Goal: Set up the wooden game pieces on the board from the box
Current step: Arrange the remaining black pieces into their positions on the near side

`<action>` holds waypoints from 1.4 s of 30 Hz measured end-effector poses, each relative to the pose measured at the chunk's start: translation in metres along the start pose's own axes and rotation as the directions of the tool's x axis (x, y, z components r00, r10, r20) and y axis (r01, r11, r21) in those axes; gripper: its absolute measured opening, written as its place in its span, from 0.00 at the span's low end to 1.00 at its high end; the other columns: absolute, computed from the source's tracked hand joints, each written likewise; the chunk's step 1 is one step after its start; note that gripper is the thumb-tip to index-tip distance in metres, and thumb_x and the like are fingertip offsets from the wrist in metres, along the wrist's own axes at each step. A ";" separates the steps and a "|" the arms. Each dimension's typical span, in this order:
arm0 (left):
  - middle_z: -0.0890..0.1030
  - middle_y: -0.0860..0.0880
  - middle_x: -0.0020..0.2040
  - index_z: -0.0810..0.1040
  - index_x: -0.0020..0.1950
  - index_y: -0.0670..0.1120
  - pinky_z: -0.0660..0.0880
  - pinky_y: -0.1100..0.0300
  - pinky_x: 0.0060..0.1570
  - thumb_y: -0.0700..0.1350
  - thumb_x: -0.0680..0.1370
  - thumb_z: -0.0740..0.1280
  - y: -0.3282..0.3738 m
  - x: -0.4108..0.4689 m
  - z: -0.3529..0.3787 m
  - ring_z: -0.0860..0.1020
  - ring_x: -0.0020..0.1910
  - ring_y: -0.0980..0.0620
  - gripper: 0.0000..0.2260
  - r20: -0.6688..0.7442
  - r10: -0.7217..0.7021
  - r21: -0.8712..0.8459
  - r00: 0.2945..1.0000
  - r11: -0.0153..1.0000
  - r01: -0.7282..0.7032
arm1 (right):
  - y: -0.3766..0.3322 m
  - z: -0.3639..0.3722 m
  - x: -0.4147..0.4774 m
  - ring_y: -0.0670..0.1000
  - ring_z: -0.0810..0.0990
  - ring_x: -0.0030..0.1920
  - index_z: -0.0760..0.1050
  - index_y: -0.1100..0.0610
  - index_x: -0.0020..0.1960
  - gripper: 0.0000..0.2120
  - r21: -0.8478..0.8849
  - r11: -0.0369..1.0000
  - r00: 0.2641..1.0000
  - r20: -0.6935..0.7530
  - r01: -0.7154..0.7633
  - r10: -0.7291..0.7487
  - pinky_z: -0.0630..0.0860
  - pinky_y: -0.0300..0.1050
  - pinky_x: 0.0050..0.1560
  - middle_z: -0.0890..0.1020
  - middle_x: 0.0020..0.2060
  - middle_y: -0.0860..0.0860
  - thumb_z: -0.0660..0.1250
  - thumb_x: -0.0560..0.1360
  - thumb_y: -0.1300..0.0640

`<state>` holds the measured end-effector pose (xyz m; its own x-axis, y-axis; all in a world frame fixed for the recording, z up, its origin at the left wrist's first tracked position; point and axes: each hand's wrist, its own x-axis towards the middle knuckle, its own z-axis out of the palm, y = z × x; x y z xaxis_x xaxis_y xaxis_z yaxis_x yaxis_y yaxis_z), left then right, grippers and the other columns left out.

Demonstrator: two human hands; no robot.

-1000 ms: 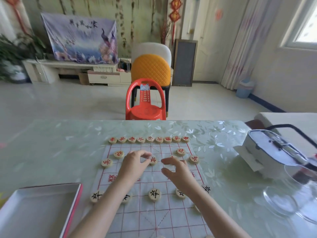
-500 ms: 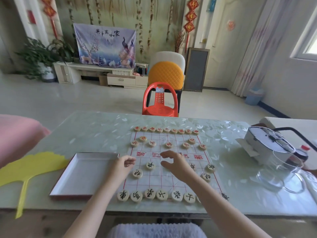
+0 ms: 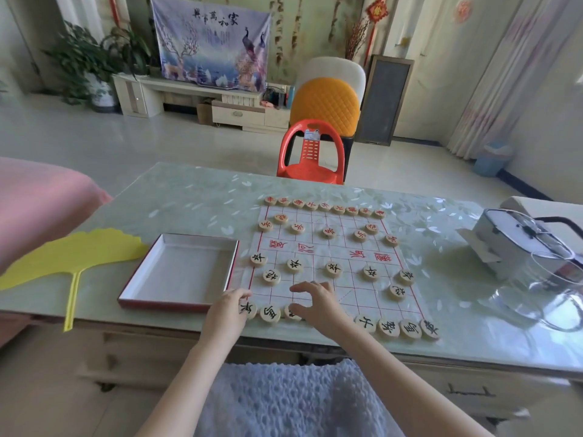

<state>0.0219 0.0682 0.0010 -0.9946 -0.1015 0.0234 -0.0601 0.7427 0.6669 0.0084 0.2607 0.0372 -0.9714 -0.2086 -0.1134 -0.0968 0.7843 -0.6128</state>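
pcs [image 3: 333, 269] in rows on board [image 3: 362, 298], box [image 3: 183, 269] just left | L hand [image 3: 227, 310] touches near-left corner pc [image 3: 250, 310], R hand [image 3: 315, 305] curled over near row, grips unclear | nudge each onto its crossing w/o bumping neighbours

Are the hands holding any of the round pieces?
Cannot tell for sure. The left hand touches the corner piece at its edge; the right hand curls over another piece, thumb at its rim.
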 end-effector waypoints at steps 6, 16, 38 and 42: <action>0.81 0.52 0.53 0.79 0.56 0.48 0.69 0.56 0.51 0.44 0.68 0.74 -0.019 0.001 0.015 0.74 0.55 0.47 0.17 -0.117 0.125 0.270 0.985 0.959 -0.089 | 0.007 0.034 0.013 0.52 0.57 0.68 0.70 0.50 0.64 0.28 -0.204 0.978 0.997 -0.057 0.037 -0.050 0.57 0.46 0.68 0.67 0.65 0.47 0.67 0.69 0.37; 0.73 0.59 0.63 0.70 0.66 0.55 0.56 0.57 0.57 0.46 0.72 0.70 -0.025 0.030 0.008 0.63 0.67 0.53 0.23 0.066 0.190 0.380 0.980 0.903 -0.200 | 0.008 0.070 0.030 0.51 0.50 0.70 0.68 0.50 0.57 0.40 -0.299 0.954 0.986 -0.149 0.025 -0.073 0.51 0.47 0.71 0.60 0.66 0.48 0.53 0.56 0.24; 0.71 0.56 0.62 0.69 0.68 0.54 0.61 0.58 0.60 0.53 0.71 0.69 -0.026 0.028 0.014 0.67 0.62 0.53 0.26 0.100 0.257 0.350 0.961 0.895 -0.276 | 0.017 0.084 0.031 0.51 0.57 0.62 0.65 0.49 0.63 0.40 -0.247 0.967 0.984 -0.149 0.059 -0.098 0.53 0.44 0.58 0.64 0.60 0.47 0.53 0.59 0.25; 0.71 0.58 0.65 0.68 0.68 0.55 0.58 0.60 0.57 0.43 0.75 0.65 -0.031 0.026 0.016 0.65 0.64 0.54 0.23 0.160 0.283 0.346 0.946 0.881 -0.322 | 0.016 0.083 0.036 0.52 0.60 0.59 0.68 0.50 0.58 0.30 -0.228 0.973 0.992 -0.115 0.020 -0.047 0.53 0.44 0.56 0.65 0.57 0.47 0.68 0.64 0.34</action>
<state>-0.0037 0.0529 -0.0306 -0.9711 0.2201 0.0919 0.2382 0.9161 0.3225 -0.0103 0.2172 -0.0419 -0.9843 -0.1765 0.0060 -0.1627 0.8927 -0.4202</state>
